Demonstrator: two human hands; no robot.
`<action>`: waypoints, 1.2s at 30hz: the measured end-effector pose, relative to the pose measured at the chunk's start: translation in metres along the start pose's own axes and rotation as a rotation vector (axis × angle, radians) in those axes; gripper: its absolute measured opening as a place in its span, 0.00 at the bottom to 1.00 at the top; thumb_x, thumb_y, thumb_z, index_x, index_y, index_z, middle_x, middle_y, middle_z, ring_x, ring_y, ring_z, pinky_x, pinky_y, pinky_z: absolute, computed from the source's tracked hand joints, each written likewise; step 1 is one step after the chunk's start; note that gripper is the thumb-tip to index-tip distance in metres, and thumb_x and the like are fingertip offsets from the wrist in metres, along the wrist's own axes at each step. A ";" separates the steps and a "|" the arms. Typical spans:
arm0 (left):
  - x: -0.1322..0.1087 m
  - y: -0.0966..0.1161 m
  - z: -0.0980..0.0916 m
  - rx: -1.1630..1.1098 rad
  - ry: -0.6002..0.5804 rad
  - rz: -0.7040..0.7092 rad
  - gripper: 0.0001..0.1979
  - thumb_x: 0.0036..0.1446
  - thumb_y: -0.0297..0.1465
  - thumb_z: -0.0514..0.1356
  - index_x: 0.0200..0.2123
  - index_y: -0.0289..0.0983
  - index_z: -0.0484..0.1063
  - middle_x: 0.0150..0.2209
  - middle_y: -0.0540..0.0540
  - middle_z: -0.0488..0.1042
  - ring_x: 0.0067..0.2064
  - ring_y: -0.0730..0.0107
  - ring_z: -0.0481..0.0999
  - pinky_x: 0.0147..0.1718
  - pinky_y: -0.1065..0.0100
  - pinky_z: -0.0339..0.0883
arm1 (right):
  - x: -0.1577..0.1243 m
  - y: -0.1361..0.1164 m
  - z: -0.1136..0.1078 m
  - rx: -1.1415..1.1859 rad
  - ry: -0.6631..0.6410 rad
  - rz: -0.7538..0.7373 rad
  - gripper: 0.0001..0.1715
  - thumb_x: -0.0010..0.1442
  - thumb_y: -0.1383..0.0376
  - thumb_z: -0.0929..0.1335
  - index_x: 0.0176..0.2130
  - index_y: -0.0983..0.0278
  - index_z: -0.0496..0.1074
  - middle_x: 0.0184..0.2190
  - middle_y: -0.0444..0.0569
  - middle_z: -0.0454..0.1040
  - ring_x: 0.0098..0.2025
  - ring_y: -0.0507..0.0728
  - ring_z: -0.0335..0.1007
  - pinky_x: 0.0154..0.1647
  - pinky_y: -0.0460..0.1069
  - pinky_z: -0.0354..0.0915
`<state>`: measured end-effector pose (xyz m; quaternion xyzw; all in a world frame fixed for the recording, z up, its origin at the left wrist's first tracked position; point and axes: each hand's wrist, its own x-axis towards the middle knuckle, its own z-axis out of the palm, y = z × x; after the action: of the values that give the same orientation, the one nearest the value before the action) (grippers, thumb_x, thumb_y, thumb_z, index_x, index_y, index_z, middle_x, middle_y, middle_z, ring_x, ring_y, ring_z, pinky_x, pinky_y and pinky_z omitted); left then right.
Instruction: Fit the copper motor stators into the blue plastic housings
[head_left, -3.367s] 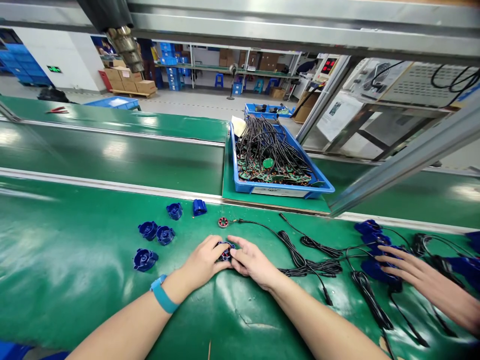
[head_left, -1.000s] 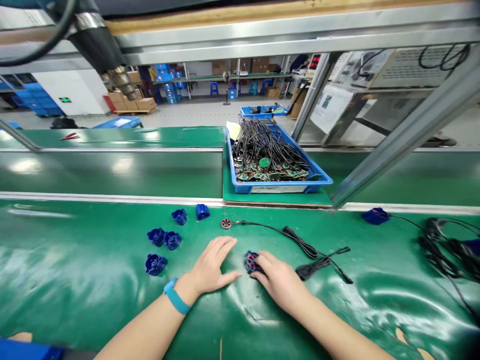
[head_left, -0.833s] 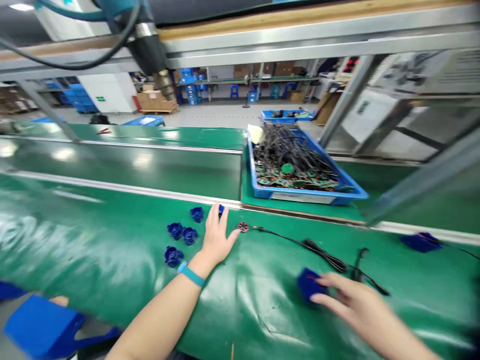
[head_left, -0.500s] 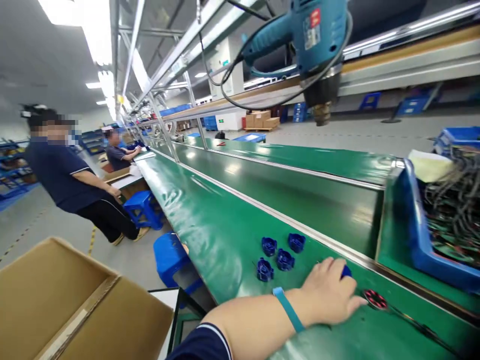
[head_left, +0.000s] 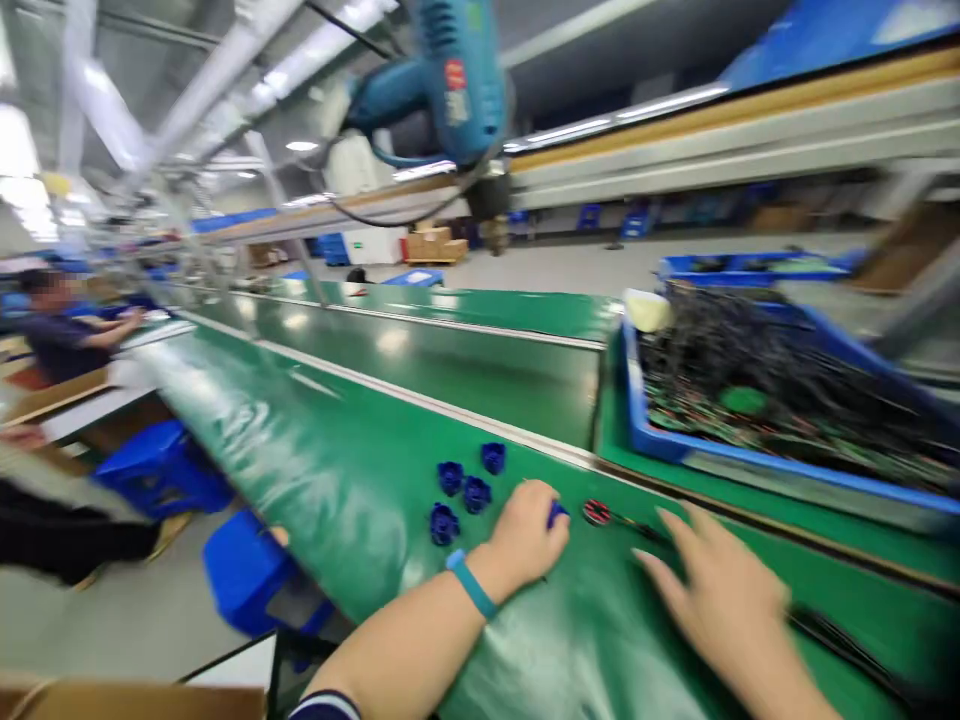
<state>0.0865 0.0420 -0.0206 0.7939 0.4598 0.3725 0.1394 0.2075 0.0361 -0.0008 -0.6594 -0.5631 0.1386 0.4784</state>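
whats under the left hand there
A blue part pokes out of the left hand. The hand covers the rest of it and the green surface directly beneath, so anything else there cannot be seen.

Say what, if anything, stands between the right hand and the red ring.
Nothing visible does; only the lead of the red ring runs toward the right hand. The left hand holds a blue housing on the ring's other side.

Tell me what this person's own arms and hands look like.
The left hand and right hand are gloveless. The left arm wears a teal wristband with a lighter blue piece and, farther up, a dark sleeve edged in white. The right arm shows no band or sleeve.
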 end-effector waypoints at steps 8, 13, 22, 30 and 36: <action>0.014 -0.013 -0.004 -0.164 -0.069 0.032 0.08 0.61 0.30 0.61 0.38 0.39 0.62 0.52 0.39 0.72 0.56 0.58 0.72 0.58 0.52 0.66 | -0.029 0.056 -0.079 -0.368 -0.197 -0.269 0.24 0.64 0.54 0.68 0.58 0.55 0.71 0.53 0.57 0.70 0.57 0.68 0.64 0.64 0.70 0.54; 0.009 -0.013 -0.005 -0.085 -0.173 0.042 0.18 0.61 0.31 0.60 0.53 0.38 0.62 0.53 0.39 0.72 0.56 0.58 0.73 0.58 0.52 0.69 | -0.025 0.063 -0.080 -0.370 -0.338 -0.377 0.19 0.66 0.63 0.67 0.56 0.63 0.68 0.48 0.55 0.73 0.53 0.63 0.66 0.65 0.67 0.52; 0.004 -0.006 -0.007 -0.156 -0.389 0.018 0.28 0.62 0.30 0.59 0.63 0.40 0.54 0.60 0.38 0.68 0.62 0.58 0.69 0.63 0.51 0.64 | -0.022 0.064 -0.069 -0.446 -0.290 -0.232 0.22 0.65 0.53 0.70 0.49 0.68 0.72 0.39 0.56 0.77 0.43 0.64 0.70 0.49 0.60 0.61; 0.006 -0.005 -0.012 -0.097 -0.401 0.026 0.29 0.54 0.35 0.70 0.57 0.42 0.62 0.55 0.42 0.72 0.57 0.56 0.72 0.59 0.50 0.67 | -0.027 0.061 -0.082 -0.251 -0.218 -0.271 0.18 0.69 0.58 0.66 0.53 0.66 0.68 0.42 0.53 0.76 0.43 0.60 0.70 0.47 0.56 0.62; 0.002 -0.002 -0.009 -0.150 -0.366 0.155 0.25 0.57 0.34 0.68 0.55 0.42 0.63 0.51 0.44 0.73 0.53 0.59 0.74 0.54 0.54 0.71 | -0.040 0.040 -0.084 -0.116 -0.222 -0.449 0.20 0.70 0.62 0.64 0.59 0.64 0.65 0.46 0.55 0.72 0.46 0.59 0.68 0.46 0.55 0.65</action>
<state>0.0799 0.0438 -0.0145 0.8687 0.3355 0.2650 0.2500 0.2798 -0.0351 -0.0039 -0.5251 -0.7515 0.0680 0.3935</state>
